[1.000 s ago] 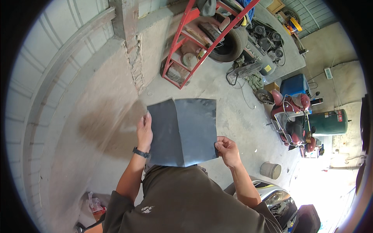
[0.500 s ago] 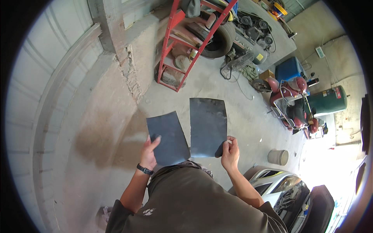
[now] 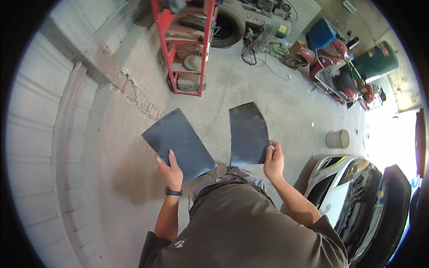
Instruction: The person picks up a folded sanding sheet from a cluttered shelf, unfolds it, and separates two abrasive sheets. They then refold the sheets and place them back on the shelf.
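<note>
In my left hand [image 3: 170, 172] is a dark grey rectangular sheet [image 3: 181, 143] that looks like sandpaper. My thumb lies on its face and the other fingers are mostly hidden behind it; a black band circles that wrist. My right hand [image 3: 274, 161] pinches a second, narrower dark sheet [image 3: 248, 136] by its right edge, near the lower corner. That sheet's left edge looks rough and its top is slightly curled. The two sheets are apart, held in front of my waist above the floor.
A red metal rack [image 3: 201, 67] with odds and ends stands ahead, beside a tyre [image 3: 230, 24]. At far right are a red scooter [image 3: 335, 71] and a green tank [image 3: 377, 62]. A bucket [image 3: 337, 139] and a car with raised hood [image 3: 333, 183] are to my right; a wall [image 3: 40, 111] runs along my left.
The sheets have moved farther apart, and the left one has tilted more to the left. My view has shifted, so the rack and car appear in different places. Both hands keep their hold.
</note>
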The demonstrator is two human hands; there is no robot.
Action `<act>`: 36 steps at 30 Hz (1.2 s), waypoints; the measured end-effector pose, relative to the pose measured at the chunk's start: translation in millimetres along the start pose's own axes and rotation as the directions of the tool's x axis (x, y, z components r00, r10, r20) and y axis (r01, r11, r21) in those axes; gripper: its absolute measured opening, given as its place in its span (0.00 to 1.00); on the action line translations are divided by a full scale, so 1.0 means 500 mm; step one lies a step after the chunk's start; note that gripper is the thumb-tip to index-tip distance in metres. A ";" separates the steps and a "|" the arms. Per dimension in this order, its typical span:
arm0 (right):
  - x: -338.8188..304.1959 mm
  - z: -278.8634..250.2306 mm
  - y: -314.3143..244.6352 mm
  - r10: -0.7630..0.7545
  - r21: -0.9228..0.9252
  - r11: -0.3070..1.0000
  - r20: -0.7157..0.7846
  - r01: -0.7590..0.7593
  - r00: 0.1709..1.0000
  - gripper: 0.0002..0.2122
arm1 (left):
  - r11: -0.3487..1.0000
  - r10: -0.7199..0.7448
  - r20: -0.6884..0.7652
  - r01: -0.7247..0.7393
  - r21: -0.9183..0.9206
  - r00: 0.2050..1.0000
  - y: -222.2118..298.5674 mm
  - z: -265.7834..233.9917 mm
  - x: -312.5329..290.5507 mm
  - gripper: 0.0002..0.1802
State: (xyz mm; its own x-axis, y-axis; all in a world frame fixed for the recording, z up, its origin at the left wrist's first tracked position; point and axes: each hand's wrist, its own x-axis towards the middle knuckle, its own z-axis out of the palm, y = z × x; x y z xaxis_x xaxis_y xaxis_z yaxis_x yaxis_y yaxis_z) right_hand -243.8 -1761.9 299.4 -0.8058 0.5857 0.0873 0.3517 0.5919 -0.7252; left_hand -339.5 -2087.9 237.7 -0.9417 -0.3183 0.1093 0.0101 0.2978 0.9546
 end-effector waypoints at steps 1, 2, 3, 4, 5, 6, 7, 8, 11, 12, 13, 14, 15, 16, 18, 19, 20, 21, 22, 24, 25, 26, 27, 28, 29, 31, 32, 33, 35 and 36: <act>0.006 -0.002 0.021 0.047 0.013 0.999 -0.026 -0.047 0.999 0.10 | 1.000 -0.009 -0.026 0.009 -0.010 1.000 -0.001 0.003 0.010 0.19; 0.013 -0.003 0.042 0.202 0.092 0.975 -0.005 -0.201 0.979 0.11 | 0.999 -0.036 0.005 0.036 0.023 0.999 -0.001 0.000 0.018 0.23; 0.014 -0.007 0.062 0.265 0.206 0.942 0.038 -0.267 0.964 0.11 | 1.000 0.027 0.028 -0.027 0.009 0.999 -0.001 0.004 0.020 0.24; 0.016 -0.012 0.081 0.382 0.307 0.865 0.110 -0.397 0.918 0.12 | 0.998 0.061 0.042 -0.061 0.010 0.997 0.000 0.007 0.023 0.26; 0.021 -0.016 0.099 0.473 0.406 0.759 0.192 -0.509 0.860 0.12 | 0.996 0.088 0.050 -0.088 0.013 0.995 0.002 0.015 0.026 0.27; 0.022 -0.015 0.116 0.487 0.428 0.720 0.250 -0.546 0.837 0.14 | 0.993 -0.075 0.145 0.062 0.098 0.987 0.007 0.014 0.017 0.33; 0.022 -0.014 0.131 0.505 0.473 0.664 0.288 -0.579 0.814 0.14 | 0.982 -0.031 0.177 -0.004 0.191 0.984 0.015 0.022 0.007 0.34; 0.024 -0.014 0.145 0.480 0.486 0.666 0.302 -0.566 0.823 0.14 | 0.957 0.011 0.209 -0.071 0.281 0.978 0.022 0.035 -0.003 0.35; 0.042 -0.023 0.177 0.384 0.373 0.766 0.387 -0.523 0.838 0.15 | 0.739 0.333 0.405 -0.502 0.449 0.852 0.064 0.083 -0.026 0.32; 0.044 -0.044 0.188 0.235 0.227 0.916 0.367 -0.332 0.900 0.16 | 0.692 0.248 0.547 -0.541 0.477 0.799 0.085 0.093 -0.031 0.30; 0.058 -0.047 0.191 0.137 0.060 0.985 0.287 -0.160 0.948 0.14 | 0.625 0.214 0.587 -0.571 0.532 0.781 0.106 0.115 -0.046 0.30; 0.066 -0.067 0.198 0.033 0.142 0.987 0.306 -0.080 0.951 0.13 | 0.559 0.088 0.603 -0.541 0.629 0.793 0.127 0.145 -0.067 0.30; 0.079 -0.081 0.200 -0.048 0.123 0.992 0.328 0.007 0.944 0.13 | 0.597 0.146 0.648 -0.589 0.545 0.747 0.148 0.177 -0.081 0.30; 0.091 -0.095 0.202 -0.086 0.148 0.988 0.345 0.037 0.935 0.13 | 0.589 -0.004 0.653 -0.526 0.614 0.757 0.170 0.210 -0.105 0.34; 0.118 -0.124 0.205 -0.202 0.224 0.967 0.384 0.121 0.901 0.12 | 0.649 0.056 0.724 -0.576 0.497 0.688 0.209 0.284 -0.144 0.47; 0.129 -0.140 0.208 -0.294 0.297 0.937 0.376 0.186 0.879 0.11 | 0.685 0.145 0.750 -0.613 0.395 0.645 0.227 0.316 -0.162 0.54; 0.139 -0.150 0.207 -0.332 0.309 0.926 0.388 0.219 0.860 0.11 | 0.672 0.111 0.771 -0.619 0.407 0.627 0.243 0.346 -0.178 0.61; 0.149 -0.167 0.210 -0.310 0.305 0.937 0.492 0.172 0.814 0.11 | 0.665 0.141 0.783 -0.644 0.379 0.607 0.256 0.376 -0.191 0.67; 0.159 -0.181 0.211 -0.341 0.344 0.923 0.517 0.175 0.785 0.11 | 0.655 0.215 0.786 -0.683 0.324 0.580 0.266 0.397 -0.198 0.73; 0.180 -0.205 0.213 -0.397 0.437 0.887 0.556 0.149 0.730 0.11 | 0.715 0.150 0.809 -0.627 0.308 0.569 0.280 0.428 -0.205 0.75; 0.191 -0.215 0.214 -0.433 0.503 0.856 0.568 0.122 0.700 0.11 | 0.745 0.089 0.818 -0.583 0.323 0.568 0.285 0.439 -0.209 0.76; 0.203 -0.224 0.218 -0.454 0.522 0.845 0.588 0.115 0.669 0.11 | 0.733 0.102 0.815 -0.597 0.327 0.571 0.289 0.447 -0.215 0.69; 0.216 -0.229 0.220 -0.433 0.511 0.855 0.609 0.088 0.665 0.11 | 0.794 0.116 0.839 -0.558 0.243 0.531 0.292 0.456 -0.219 0.66; 0.226 -0.233 0.224 -0.409 0.497 0.865 0.631 0.061 0.659 0.11 | 0.851 0.073 0.867 -0.484 0.203 0.493 0.295 0.465 -0.222 0.62; 0.236 -0.235 0.230 -0.392 0.487 0.872 0.643 0.044 0.658 0.11 | 0.897 0.070 0.889 -0.418 0.142 0.452 0.299 0.474 -0.226 0.58; 0.251 -0.232 0.248 -0.373 0.505 0.863 0.605 0.022 0.704 0.12 | 0.941 0.047 0.852 -0.309 0.137 0.522 0.309 0.494 -0.242 0.40; 0.255 -0.230 0.261 -0.358 0.551 0.833 0.597 -0.043 0.718 0.14 | 0.955 0.030 0.843 -0.265 0.135 0.538 0.315 0.502 -0.248 0.38; 0.258 -0.226 0.274 -0.357 0.601 0.793 0.589 -0.097 0.725 0.17 | 0.967 0.012 0.834 -0.218 0.130 0.552 0.321 0.511 -0.253 0.35; 0.261 -0.213 0.296 -0.330 0.746 0.470 0.644 -0.472 0.690 0.23 | 0.973 0.087 0.772 -0.219 0.068 0.630 0.331 0.525 -0.274 0.33; 0.261 -0.210 0.307 -0.197 0.667 0.435 0.726 -0.605 0.659 0.26 | 0.969 0.162 0.728 -0.248 0.011 0.666 0.333 0.533 -0.281 0.31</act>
State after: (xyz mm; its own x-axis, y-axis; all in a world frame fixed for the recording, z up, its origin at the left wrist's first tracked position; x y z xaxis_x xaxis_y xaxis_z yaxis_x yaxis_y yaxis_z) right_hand -244.9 -1536.6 271.3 -0.9462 -0.1329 -0.2950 0.3223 -0.4660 -0.8239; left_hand -295.3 -1754.1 307.3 -0.8705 0.4915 0.0258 0.2397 0.3775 0.8945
